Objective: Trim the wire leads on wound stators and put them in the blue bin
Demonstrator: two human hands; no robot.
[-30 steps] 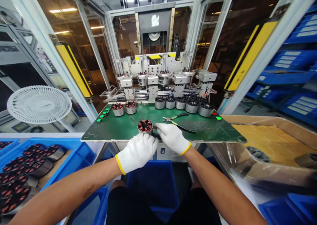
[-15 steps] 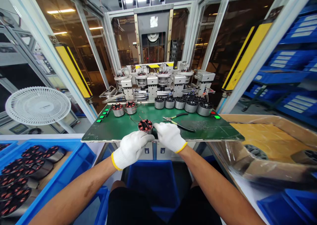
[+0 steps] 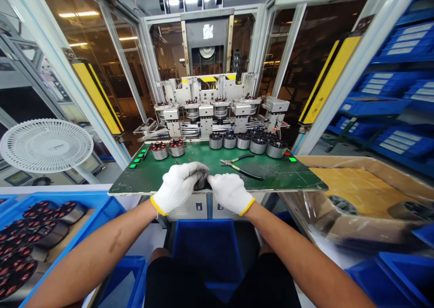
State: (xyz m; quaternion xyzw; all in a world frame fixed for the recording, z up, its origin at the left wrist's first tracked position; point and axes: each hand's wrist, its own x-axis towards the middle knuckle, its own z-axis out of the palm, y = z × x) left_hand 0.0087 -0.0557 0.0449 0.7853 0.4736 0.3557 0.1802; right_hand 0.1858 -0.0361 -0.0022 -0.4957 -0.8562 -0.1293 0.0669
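Both my hands wear white gloves with yellow cuffs. My left hand [image 3: 176,186] curls over the top of a small round motor stator [image 3: 201,180] at the near edge of the green work table [image 3: 142,177]; only a dark sliver of the stator shows between my hands. My right hand [image 3: 228,191] presses against the stator's right side with fingers closed. Pliers [image 3: 239,164] lie on the table just beyond my right hand.
Two copper-wound stators [image 3: 168,148] stand at the back left, a row of grey stators [image 3: 246,141] at the back right before the machine fixtures [image 3: 217,111]. A blue bin of stators [image 3: 30,240] lies left, a white fan [image 3: 45,146] beside it, a cardboard box [image 3: 359,190] right.
My left hand has risen from the table's near edge and closed over the top of the stator, hiding its red windings. My right hand stays at its right side.
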